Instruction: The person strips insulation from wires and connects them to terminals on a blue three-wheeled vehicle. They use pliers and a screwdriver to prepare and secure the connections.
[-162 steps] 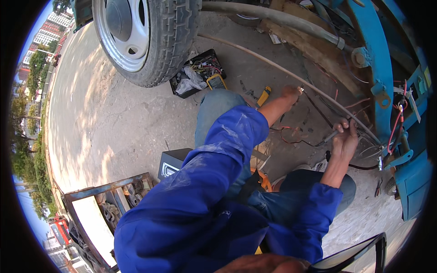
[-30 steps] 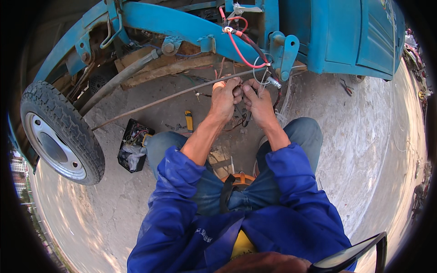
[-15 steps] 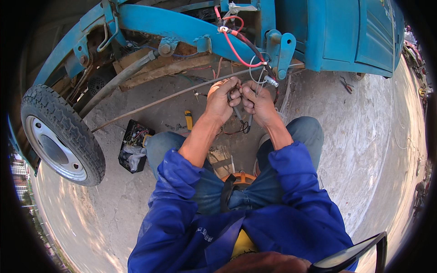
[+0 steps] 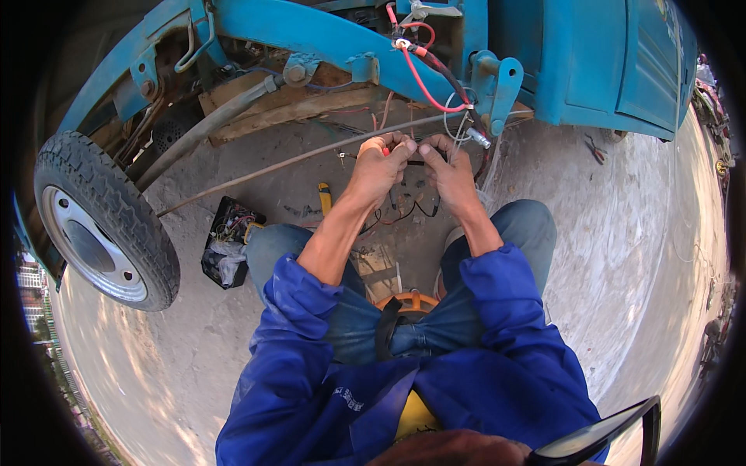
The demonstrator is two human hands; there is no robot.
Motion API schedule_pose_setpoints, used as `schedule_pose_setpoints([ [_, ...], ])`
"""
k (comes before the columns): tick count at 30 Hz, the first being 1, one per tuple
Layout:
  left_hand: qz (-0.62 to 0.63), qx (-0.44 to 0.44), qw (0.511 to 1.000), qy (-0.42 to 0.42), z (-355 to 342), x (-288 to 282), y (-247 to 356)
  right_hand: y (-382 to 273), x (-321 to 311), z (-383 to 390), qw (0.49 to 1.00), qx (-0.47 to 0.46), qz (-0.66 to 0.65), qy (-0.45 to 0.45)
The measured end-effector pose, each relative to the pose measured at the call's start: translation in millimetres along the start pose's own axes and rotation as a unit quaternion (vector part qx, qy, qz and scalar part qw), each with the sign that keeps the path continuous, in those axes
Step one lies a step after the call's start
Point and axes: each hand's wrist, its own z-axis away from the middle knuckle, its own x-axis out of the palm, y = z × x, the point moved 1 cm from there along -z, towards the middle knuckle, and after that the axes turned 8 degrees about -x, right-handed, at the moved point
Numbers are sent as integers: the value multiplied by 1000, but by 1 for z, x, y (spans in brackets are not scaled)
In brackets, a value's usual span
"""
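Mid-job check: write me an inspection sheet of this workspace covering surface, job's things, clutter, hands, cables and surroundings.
Surface: grey ground, pale-streaked at right.
Job's things: small red piece at the left hand; silver cable end near the right hand.
Clutter: open black box of wires, yellow tool, pliers.
Hands: left pinches the red piece; right has curled fingers, hold unclear.
Cables: red cable by the blue frame; black wire below the hands.
Surroundings: wheel at left; buildings at far left edge.

Soft daylight brightens the concrete ground (image 4: 614,264) far right of the wheel (image 4: 89,245), with sun dapples below it and deep shade above. The fingers (image 4: 403,148) look fairly crisp; outer edges bow into blackness.
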Motion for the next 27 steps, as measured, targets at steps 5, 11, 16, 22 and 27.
schedule_pose_setpoints([
  [5, -266, 215, 937, 70, -4, -2, -5, -6, -2, -1, 989, 67, -128, -11],
  [11, -488, 445, 740, 126, 2, 2, -4, -7, -5, -3, 978, 96, -185, -23],
  [16, -305, 275, 908, 83, 3, 6, 4, -11, -7, -1, 981, 66, -181, -9],
  [22, -19, 12, 1000, -9, -4, 13, 3, -9, -6, 2, 987, 45, -156, -23],
  [27, 133, 20, 991, -24, -12, 18, -8, -7, -5, 3, 977, 51, -203, -42],
])
